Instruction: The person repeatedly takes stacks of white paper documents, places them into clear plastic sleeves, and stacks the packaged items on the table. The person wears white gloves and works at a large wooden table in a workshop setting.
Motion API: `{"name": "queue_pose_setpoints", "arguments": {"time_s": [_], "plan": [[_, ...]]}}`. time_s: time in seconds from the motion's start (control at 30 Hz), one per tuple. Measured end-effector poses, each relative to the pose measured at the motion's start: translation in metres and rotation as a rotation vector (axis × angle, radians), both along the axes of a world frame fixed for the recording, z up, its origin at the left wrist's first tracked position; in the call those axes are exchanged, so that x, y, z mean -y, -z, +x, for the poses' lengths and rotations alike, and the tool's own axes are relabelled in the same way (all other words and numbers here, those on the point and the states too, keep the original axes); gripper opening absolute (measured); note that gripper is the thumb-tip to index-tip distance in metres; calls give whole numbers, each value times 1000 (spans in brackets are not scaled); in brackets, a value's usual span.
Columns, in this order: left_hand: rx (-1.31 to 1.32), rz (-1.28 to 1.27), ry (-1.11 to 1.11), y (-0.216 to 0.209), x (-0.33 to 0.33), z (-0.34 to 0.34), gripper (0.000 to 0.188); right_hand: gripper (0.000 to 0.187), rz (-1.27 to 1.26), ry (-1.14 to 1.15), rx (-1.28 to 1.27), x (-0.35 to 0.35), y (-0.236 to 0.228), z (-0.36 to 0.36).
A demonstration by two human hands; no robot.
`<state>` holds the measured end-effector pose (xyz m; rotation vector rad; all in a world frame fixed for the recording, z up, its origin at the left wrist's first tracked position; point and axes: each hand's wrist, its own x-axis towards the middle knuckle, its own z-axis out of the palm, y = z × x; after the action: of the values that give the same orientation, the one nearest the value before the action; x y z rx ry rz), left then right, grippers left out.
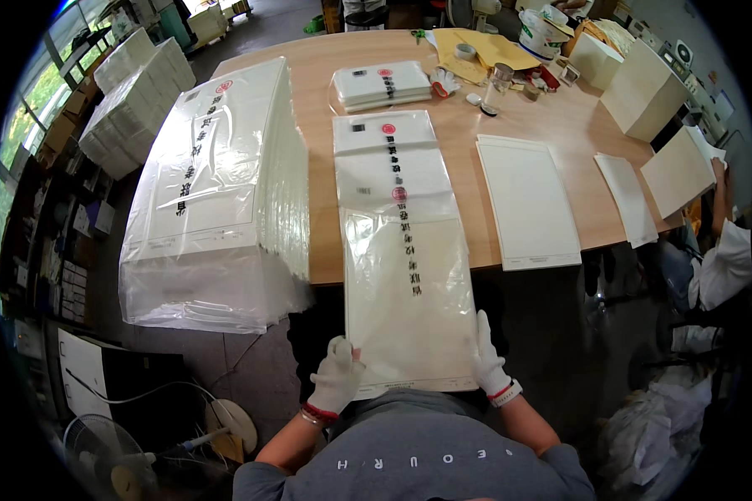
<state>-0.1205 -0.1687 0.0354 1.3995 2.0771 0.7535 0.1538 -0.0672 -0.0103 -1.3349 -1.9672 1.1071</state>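
Observation:
A clear plastic bag (409,301) with black and red print holds a pale paper sheet or stack. It reaches from the table over its near edge to my body. My left hand (338,371), in a white glove with a red cuff, is closed on the bag's left edge near its lower corner. On the right edge my right hand (493,359), gloved likewise, grips the side with its fingers pointing up along it; its thumb is hidden. Under the bag's far part lies another printed bag (384,138). A tall stack of filled bags (217,150) stands to the left.
A smaller stack of folded bags (384,86) lies farther back on the table (309,108). To the right are a white paper stack (528,200), loose sheets (627,196) and a glass jar (497,88). Another person (723,259) sits at the right. A fan (113,455) stands lower left.

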Motion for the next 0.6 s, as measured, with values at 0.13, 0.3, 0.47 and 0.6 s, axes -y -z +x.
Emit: {"name": "queue_pose_setpoints", "arguments": {"time_s": [0.13, 0.3, 0.47, 0.6], "plan": [[28, 0, 92, -9, 38, 9, 23, 61, -100, 14, 223, 55, -39, 17], [268, 129, 351, 4, 69, -3, 29, 65, -77, -61, 148, 94, -28, 41], [186, 122, -17, -28, 32, 3, 9, 53, 203, 162, 102, 46, -50, 22], [677, 224, 76, -15, 34, 9, 13, 43, -78, -16, 128, 71, -79, 52]]}}
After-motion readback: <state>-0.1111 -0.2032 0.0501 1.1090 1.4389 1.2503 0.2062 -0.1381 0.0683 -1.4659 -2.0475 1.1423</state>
